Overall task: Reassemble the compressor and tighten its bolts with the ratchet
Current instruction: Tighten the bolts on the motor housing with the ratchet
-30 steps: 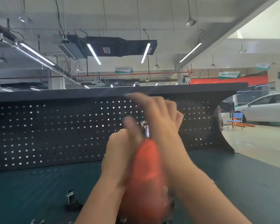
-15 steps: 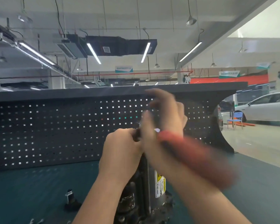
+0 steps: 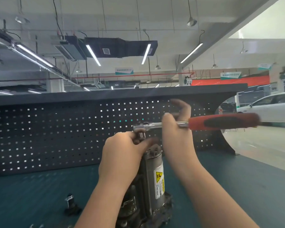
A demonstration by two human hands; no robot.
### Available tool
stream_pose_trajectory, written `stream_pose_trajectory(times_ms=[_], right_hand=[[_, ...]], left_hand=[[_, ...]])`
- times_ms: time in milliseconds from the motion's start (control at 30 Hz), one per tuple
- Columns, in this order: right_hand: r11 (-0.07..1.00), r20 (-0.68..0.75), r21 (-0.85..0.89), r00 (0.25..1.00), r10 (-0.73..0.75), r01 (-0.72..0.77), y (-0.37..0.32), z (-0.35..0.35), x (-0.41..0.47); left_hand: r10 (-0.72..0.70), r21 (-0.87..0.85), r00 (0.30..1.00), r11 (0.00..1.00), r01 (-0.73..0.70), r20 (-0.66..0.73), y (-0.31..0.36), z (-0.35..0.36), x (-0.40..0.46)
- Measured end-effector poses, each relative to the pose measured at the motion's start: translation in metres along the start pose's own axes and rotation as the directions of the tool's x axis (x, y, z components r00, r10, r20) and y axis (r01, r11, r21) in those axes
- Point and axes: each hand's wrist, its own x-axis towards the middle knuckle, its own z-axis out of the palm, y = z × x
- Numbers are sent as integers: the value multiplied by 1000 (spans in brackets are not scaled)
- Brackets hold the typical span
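Ratchet [image 3: 196, 123] handle now swung rightward

Left hand [image 3: 122, 155]: was bare; no glove, ring or watch showed
Right hand [image 3: 177, 137]: was bare; fingers blurred
Forearms: both were uncovered to the lower frame edge; no sleeve or cuff came into view

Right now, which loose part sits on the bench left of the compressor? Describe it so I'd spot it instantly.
Start at the dark pegboard behind the green bench top. Left of the upright compressor, near the left forearm, stands a small dark fitting. Its shiny metal clip marks it out; it is the only upright loose piece there.
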Motion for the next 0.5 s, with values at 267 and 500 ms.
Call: stream_pose_trajectory(times_ms=[267, 500], right_hand=[[593, 317, -418, 723, -614, 688, -6, -2, -10], [981, -26, 62, 983, -184, 185, 2, -10, 4]], left_hand=[[5, 159, 999, 987, -11, 37, 1, 0, 4], [18, -15, 1000, 1000, -18, 17, 0, 4, -1]])
